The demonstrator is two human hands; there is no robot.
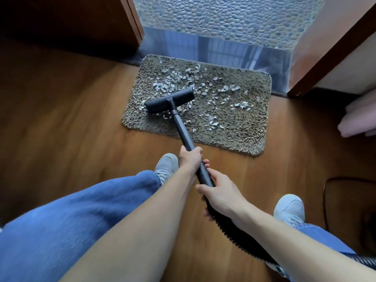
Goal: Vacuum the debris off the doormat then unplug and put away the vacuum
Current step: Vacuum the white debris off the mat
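Observation:
A shaggy grey-brown doormat [234,127] lies on the wooden floor in front of a doorway. Small white paper scraps [173,80] are scattered over its middle and far left part. A black vacuum head [169,100] rests on the mat's left side, among the scraps. Its black wand [183,131] runs back toward me. My left hand [190,157] grips the wand higher up. My right hand [219,192] grips it just behind, where the ribbed black hose [240,239] begins. The hose passes under my right forearm toward the lower right.
A pebble-patterned floor [234,17] and a grey threshold [223,49] lie beyond the mat. Dark wooden door frames stand at left [132,21] and right [329,49]. A pink object [360,119] sits at the right edge. A thin dark cord [325,200] loops on the floor at right. My shoes flank the wand.

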